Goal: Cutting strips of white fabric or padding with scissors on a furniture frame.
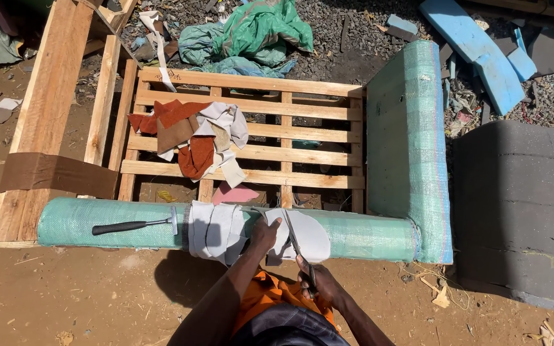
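Note:
My left hand grips a light grey piece of fabric lying over the green-wrapped padded rail of a wooden furniture frame. My right hand holds scissors, their blades open against the grey piece near its middle. More pale grey fabric drapes over the rail just left of my left hand. A black-handled hammer rests on the rail further left.
A heap of brown, orange and cream fabric scraps lies on the slatted wooden frame. A green-wrapped padded arm stands to the right, a dark grey foam slab beyond it. Blue foam offcuts and green sheeting litter the gravel.

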